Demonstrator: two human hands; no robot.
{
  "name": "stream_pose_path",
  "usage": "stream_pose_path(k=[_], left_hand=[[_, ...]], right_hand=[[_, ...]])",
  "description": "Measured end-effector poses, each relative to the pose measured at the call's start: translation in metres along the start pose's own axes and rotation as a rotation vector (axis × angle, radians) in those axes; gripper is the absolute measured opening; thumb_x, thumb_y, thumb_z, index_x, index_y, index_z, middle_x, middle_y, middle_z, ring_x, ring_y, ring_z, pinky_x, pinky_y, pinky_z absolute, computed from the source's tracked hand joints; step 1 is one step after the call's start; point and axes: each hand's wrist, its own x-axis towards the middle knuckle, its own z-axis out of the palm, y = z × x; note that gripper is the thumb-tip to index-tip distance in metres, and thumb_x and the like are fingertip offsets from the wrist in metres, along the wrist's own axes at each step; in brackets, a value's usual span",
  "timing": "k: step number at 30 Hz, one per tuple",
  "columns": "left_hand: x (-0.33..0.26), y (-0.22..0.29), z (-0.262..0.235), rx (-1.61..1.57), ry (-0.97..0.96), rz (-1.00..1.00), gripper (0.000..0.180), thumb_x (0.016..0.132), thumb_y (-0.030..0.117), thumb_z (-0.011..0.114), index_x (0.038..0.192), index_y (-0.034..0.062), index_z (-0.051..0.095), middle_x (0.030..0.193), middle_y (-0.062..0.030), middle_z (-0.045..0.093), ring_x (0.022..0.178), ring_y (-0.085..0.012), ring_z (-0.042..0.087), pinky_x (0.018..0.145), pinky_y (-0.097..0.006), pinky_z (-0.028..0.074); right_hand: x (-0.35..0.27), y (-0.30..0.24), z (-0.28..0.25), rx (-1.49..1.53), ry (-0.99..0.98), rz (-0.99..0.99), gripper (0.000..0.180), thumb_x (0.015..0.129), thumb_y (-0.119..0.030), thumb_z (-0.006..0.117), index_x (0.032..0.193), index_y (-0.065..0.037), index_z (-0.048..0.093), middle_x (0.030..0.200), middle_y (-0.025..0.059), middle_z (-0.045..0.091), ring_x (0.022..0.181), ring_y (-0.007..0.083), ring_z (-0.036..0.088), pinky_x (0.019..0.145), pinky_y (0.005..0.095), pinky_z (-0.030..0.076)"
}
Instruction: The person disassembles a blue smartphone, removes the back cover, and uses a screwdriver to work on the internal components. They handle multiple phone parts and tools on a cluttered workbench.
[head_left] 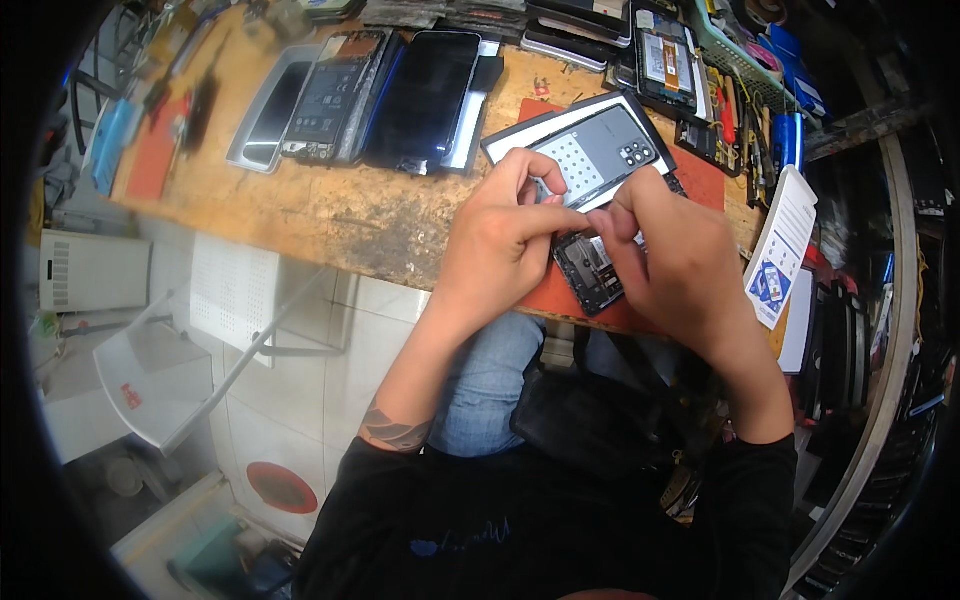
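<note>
Both hands meet over the near right edge of the worn wooden tabletop (330, 215), above a red mat (705, 180); the left hand (500, 245) is curled, its thumb and forefinger pinched on the near edge of a grey phone back cover (595, 150) that has a cluster of camera holes at its far right corner; the right hand (675, 260) is also closed, its fingertips (610, 222) pressed down at the same near edge of the cover, just beside the left thumb; the cover lies tilted, resting on a dark tray or frame just behind it, and its near edge overlaps an opened phone (590, 272) whose dark insides show between the two hands, right at the tabletop's near edge; whether the right hand grips the cover or the opened phone beneath I cannot tell

Far left of the hands a row of phones lies side by side: a large one with a black screen (425, 95), next to it on the left an opened one showing its battery (330, 95), then a silvery one (270, 110) farther left; along the far edge are stacked flat phone parts (575, 25); to the right of the cover stands a cluster of hand tools (735, 125) with a green basket (735, 50) behind them; a white printed card (785, 245) hangs off the right end of the tabletop; below, on the tiled floor to the left, stands a white plastic chair (190, 340)
</note>
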Motion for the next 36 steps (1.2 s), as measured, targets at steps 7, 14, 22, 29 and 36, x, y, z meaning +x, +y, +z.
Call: stream_pose_path(k=[7, 14, 22, 29, 36], left_hand=[[0.000, 0.011, -0.007, -0.245, -0.008, -0.058, 0.053, 0.088, -0.012, 0.067, 0.133, 0.0128, 0.077, 0.113, -0.0080, 0.072, 0.077, -0.0179, 0.065, 0.067, -0.030, 0.051], [-0.006, 0.027, -0.012, -0.495, -0.172, -0.323, 0.069, 0.092, -0.007, 0.074, 0.156, 0.0143, 0.061, 0.113, -0.0130, 0.084, 0.060, -0.0088, 0.060, 0.062, -0.027, 0.051], [-0.025, 0.017, -0.028, -0.308, -0.028, -0.276, 0.035, 0.092, -0.004, 0.079, 0.125, 0.0076, 0.077, 0.084, 0.0005, 0.070, 0.065, -0.0034, 0.056, 0.060, -0.022, 0.041], [-0.022, 0.013, -0.010, 0.058, -0.022, -0.121, 0.017, 0.088, 0.003, 0.085, 0.103, 0.0098, 0.084, 0.091, -0.0049, 0.067, 0.078, -0.0210, 0.069, 0.066, -0.034, 0.053], [-0.021, 0.012, -0.004, 0.180, 0.019, -0.059, 0.016, 0.090, 0.006, 0.083, 0.103, 0.0148, 0.084, 0.091, -0.0034, 0.065, 0.078, -0.0237, 0.071, 0.065, -0.038, 0.054]], right_hand=[[0.004, -0.005, -0.002, 0.039, -0.032, -0.020, 0.025, 0.092, -0.003, 0.081, 0.098, -0.005, 0.056, 0.080, 0.0102, 0.063, 0.074, 0.0345, 0.070, 0.064, 0.0424, 0.052], [0.007, -0.009, -0.013, 0.024, -0.101, -0.075, 0.025, 0.089, 0.001, 0.078, 0.106, -0.003, 0.061, 0.095, 0.0143, 0.066, 0.094, 0.0383, 0.068, 0.081, 0.0471, 0.053], [0.005, -0.004, -0.014, -0.123, -0.028, -0.146, 0.026, 0.094, -0.008, 0.076, 0.110, -0.001, 0.057, 0.096, 0.0169, 0.070, 0.094, 0.0382, 0.072, 0.079, 0.0467, 0.055], [0.008, -0.003, -0.018, -0.003, -0.151, 0.078, 0.022, 0.098, -0.005, 0.073, 0.116, -0.003, 0.060, 0.102, 0.0163, 0.076, 0.098, 0.0400, 0.075, 0.080, 0.0470, 0.057], [0.002, 0.001, -0.019, -0.062, -0.215, 0.182, 0.033, 0.094, -0.002, 0.077, 0.121, -0.004, 0.059, 0.109, 0.0172, 0.077, 0.104, 0.0414, 0.075, 0.083, 0.0475, 0.058]])
